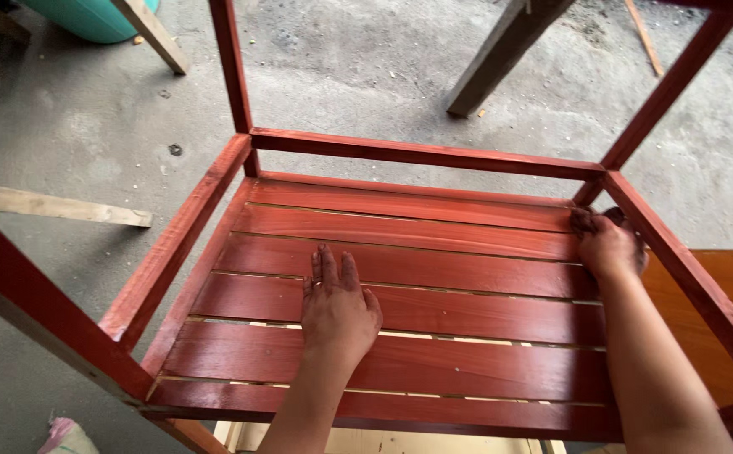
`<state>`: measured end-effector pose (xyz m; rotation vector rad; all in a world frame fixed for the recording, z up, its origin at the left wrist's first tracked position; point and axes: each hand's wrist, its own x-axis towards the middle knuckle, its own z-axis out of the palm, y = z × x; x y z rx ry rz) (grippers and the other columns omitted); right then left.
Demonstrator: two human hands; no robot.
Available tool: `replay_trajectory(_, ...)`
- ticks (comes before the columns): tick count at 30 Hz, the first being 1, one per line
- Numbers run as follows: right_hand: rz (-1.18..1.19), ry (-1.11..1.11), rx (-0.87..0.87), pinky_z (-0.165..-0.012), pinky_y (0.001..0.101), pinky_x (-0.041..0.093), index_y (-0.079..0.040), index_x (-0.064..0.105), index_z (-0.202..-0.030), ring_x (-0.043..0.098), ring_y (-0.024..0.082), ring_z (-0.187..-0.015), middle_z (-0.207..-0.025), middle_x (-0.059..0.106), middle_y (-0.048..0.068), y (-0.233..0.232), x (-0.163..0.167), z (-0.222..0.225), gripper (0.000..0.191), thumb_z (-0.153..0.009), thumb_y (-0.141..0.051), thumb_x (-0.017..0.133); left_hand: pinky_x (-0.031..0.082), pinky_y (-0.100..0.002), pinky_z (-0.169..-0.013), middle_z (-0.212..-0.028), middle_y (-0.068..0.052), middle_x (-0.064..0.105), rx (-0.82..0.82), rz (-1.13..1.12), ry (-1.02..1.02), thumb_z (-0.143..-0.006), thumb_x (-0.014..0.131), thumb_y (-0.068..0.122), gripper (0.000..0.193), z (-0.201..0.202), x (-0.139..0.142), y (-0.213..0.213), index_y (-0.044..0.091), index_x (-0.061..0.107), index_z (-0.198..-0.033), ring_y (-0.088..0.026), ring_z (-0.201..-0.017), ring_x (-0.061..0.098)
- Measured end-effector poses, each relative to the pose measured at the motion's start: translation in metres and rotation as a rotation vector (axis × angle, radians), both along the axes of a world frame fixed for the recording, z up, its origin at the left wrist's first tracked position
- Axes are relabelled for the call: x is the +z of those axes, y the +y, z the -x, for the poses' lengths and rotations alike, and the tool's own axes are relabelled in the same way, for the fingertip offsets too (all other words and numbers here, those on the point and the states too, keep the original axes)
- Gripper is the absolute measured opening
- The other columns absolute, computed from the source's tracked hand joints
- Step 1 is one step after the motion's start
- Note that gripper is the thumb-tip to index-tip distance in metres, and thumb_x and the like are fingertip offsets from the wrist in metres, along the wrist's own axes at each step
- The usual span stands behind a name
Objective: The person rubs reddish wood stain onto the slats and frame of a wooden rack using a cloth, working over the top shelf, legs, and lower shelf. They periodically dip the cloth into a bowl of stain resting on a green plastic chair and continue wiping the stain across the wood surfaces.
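On the concrete floor (366, 76) stands a red-stained wooden frame (417, 153), its slatted shelf (434, 286) filling the centre. At 6 o'clock the left hand (338, 307) lies flat, fingers spread, on a middle slat. At 3 o'clock the right hand (609, 244) curls around the shelf's far right corner.

A woodworking yard: bare concrete floor (366, 67) strewn with timber offcuts (55, 204).

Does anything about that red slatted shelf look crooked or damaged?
Slightly: the slats are unevenly spaced, with a wider, pale gap by the left hand. The right hand rests at the far corner. No cracks show.
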<state>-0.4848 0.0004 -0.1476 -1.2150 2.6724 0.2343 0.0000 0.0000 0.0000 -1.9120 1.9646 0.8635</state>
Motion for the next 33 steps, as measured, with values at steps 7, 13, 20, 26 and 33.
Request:
replay_trajectory(7, 0.06, 0.061, 0.197, -0.107, 0.0509, 0.045, -0.03, 0.068, -0.137, 0.055, 0.046, -0.128, -0.146, 0.052, 0.029, -0.009, 0.006, 0.004, 0.049, -0.088, -0.035, 0.072, 0.01, -0.045, -0.121, -0.17, -0.024, 0.002, 0.041, 0.003, 0.038, -0.097, 0.039, 0.036, 0.074, 0.0, 0.003, 0.002, 0.005, 0.018, -0.161, -0.033, -0.153, 0.006)
replay_trajectory(13, 0.033, -0.109, 0.182, -0.107, 0.0471, 0.048, -0.029, 0.073, -0.133, 0.06, 0.042, -0.123, -0.131, 0.061, 0.028, -0.021, 0.043, -0.033, 0.043, -0.09, -0.034, 0.07, 0.018, -0.048, -0.122, -0.166, -0.026, 0.011, 0.086, 0.094, 0.07, -0.096, 0.046, 0.036, 0.07, -0.027, 0.006, 0.01, 0.005, 0.027, -0.156, -0.035, -0.155, 0.014)
replay_trajectory(20, 0.289, -0.571, 0.442, -0.087, 0.0417, 0.055, -0.035, 0.079, -0.113, 0.068, 0.026, -0.091, -0.089, 0.072, 0.007, -0.07, 0.088, -0.287, 0.022, -0.097, -0.044, 0.068, 0.026, -0.052, -0.118, -0.161, -0.03, 0.022, 0.083, 0.323, 0.105, -0.094, 0.052, 0.033, 0.067, -0.069, 0.025, 0.018, 0.002, 0.036, -0.151, -0.041, -0.149, 0.026)
replay_trajectory(26, 0.178, -0.713, 0.51, -0.107, 0.0531, 0.044, -0.034, 0.078, -0.119, 0.045, 0.038, -0.129, -0.138, 0.054, 0.011, -0.106, 0.118, -0.529, 0.034, -0.088, -0.029, 0.064, 0.03, -0.056, -0.113, -0.157, -0.033, 0.029, 0.187, 0.483, 0.153, -0.089, 0.058, 0.025, 0.064, -0.126, 0.05, 0.029, -0.001, 0.047, -0.146, -0.047, -0.145, 0.031)
replay_trajectory(33, 0.004, -0.731, 0.63, -0.111, 0.0504, 0.044, -0.032, 0.062, -0.135, 0.05, 0.035, -0.133, -0.15, 0.045, 0.01, -0.093, 0.102, -0.557, 0.048, -0.087, -0.037, 0.068, 0.032, -0.053, -0.116, -0.161, -0.03, 0.03, 0.228, 0.451, 0.135, -0.09, 0.056, 0.023, 0.056, -0.146, 0.058, 0.039, 0.004, 0.051, -0.142, -0.044, -0.148, 0.032)
